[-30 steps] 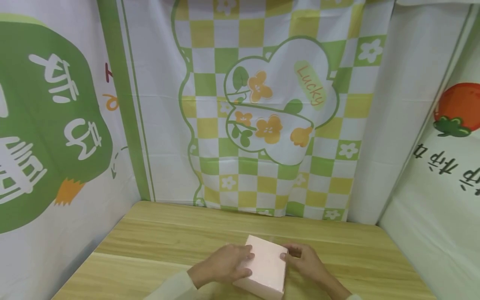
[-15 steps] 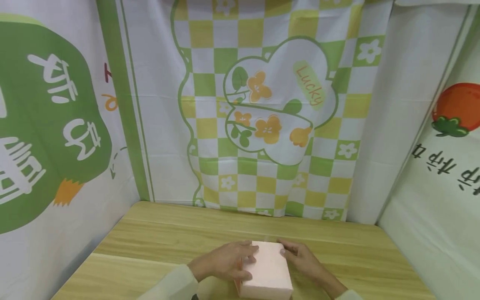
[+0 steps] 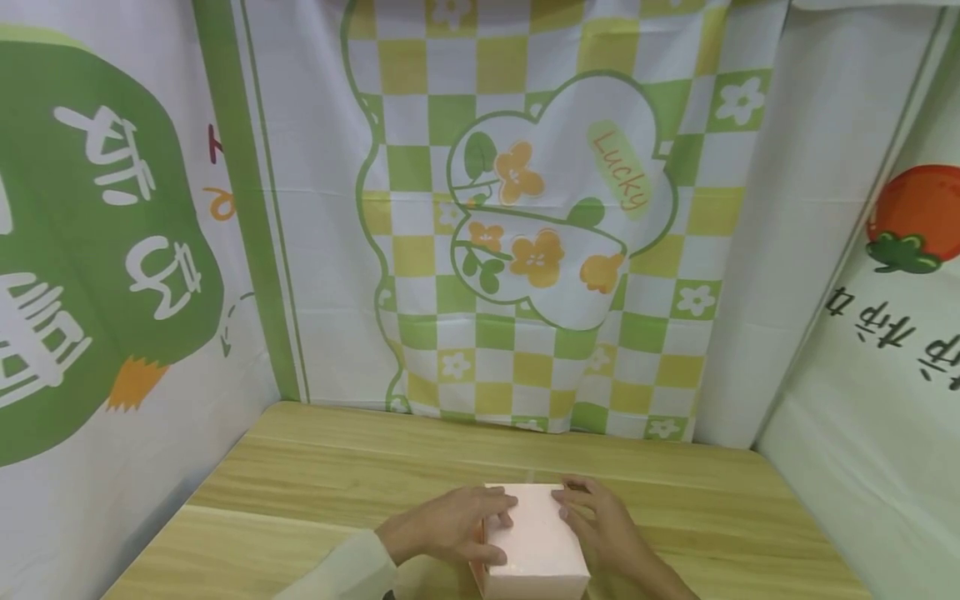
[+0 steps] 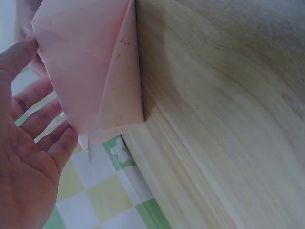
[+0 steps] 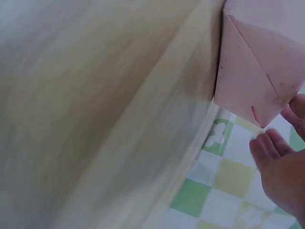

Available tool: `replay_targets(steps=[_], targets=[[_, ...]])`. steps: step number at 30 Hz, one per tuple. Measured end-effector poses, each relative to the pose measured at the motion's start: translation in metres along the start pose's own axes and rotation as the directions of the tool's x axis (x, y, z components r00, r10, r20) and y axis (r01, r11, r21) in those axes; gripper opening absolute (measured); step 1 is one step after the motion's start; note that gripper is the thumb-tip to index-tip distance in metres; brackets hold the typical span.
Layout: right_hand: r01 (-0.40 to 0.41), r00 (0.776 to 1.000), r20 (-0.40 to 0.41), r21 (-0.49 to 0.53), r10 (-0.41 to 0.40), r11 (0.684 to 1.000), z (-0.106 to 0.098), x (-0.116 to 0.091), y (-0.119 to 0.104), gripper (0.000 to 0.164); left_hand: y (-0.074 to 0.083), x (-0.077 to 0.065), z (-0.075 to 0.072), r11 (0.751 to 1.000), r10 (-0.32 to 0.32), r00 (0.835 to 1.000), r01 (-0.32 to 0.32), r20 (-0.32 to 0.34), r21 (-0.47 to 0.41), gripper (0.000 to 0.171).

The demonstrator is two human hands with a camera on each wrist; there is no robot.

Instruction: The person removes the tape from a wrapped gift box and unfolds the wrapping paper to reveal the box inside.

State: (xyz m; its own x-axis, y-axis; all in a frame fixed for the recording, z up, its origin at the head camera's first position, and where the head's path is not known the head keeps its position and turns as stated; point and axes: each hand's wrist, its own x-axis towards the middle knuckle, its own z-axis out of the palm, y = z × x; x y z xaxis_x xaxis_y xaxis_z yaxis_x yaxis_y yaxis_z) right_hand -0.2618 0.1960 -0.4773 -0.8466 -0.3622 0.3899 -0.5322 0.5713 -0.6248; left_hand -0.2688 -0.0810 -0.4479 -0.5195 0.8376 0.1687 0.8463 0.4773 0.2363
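Note:
A pink paper-wrapped box sits on the wooden table at the bottom of the head view. My left hand rests along its left top edge, fingers extended over the paper. On the far right corner, my right hand touches the box with fingertips on top. In the left wrist view the box's end shows folded flaps, and a translucent strip sticks out past its edge. The other end has a diagonal fold with a small gap near its corner, close to the right fingers.
The wooden table spreads around the box on all sides. Behind it hangs a green and yellow checked cloth. Printed white cloth walls stand at the left and the right.
The box has turned so its near side faces me squarely. My right fingers have shifted from its right side onto the top far corner. The left hand stays nearly in place.

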Motion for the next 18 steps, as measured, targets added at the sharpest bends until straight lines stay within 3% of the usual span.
replay_targets(steps=[2, 4, 6, 8, 10, 12, 14, 18], targets=[[0.098, 0.995, -0.016, -0.147, -0.102, 0.984, 0.0005, -0.0033, -0.0019, 0.025, -0.0002, 0.0000, 0.0005, 1.000, 0.003, 1.000, -0.003, -0.004, 0.011, 0.065], [0.214, 0.972, -0.032, -0.284, -0.233, 0.934, 0.0011, -0.0056, -0.0027, 0.023, -0.0001, 0.0000, 0.0005, 1.000, 0.003, 1.000, -0.003, -0.004, 0.017, 0.066], [0.322, 0.928, -0.046, -0.402, -0.371, 0.857, 0.0015, -0.0070, -0.0022, 0.022, -0.0002, -0.0001, 0.0006, 1.000, 0.004, 1.000, -0.004, -0.002, 0.020, 0.067], [0.415, 0.869, -0.056, -0.457, -0.491, 0.787, 0.0015, -0.0074, -0.0010, 0.022, -0.0003, -0.0003, 0.0007, 1.000, 0.009, 1.000, -0.009, -0.002, 0.026, 0.067], [0.480, 0.818, -0.061, -0.478, -0.572, 0.736, 0.0013, -0.0074, 0.0004, 0.018, -0.0005, -0.0007, 0.0013, 0.999, 0.018, 1.000, -0.018, -0.006, 0.032, 0.066], [0.527, 0.780, -0.064, -0.467, -0.622, 0.710, 0.0009, -0.0073, 0.0014, 0.013, -0.0003, -0.0011, 0.0018, 0.999, 0.027, 1.000, -0.026, -0.015, 0.045, 0.065], [0.558, 0.757, -0.064, -0.455, -0.650, 0.694, 0.0005, -0.0073, 0.0020, 0.009, 0.0004, -0.0015, 0.0025, 0.997, 0.041, 0.999, -0.039, -0.029, 0.064, 0.064], [0.583, 0.741, -0.068, -0.429, -0.668, 0.690, -0.0001, -0.0066, 0.0018, 0.006, 0.0031, -0.0013, 0.0027, 0.994, 0.066, 0.996, -0.060, -0.062, 0.092, 0.062]])
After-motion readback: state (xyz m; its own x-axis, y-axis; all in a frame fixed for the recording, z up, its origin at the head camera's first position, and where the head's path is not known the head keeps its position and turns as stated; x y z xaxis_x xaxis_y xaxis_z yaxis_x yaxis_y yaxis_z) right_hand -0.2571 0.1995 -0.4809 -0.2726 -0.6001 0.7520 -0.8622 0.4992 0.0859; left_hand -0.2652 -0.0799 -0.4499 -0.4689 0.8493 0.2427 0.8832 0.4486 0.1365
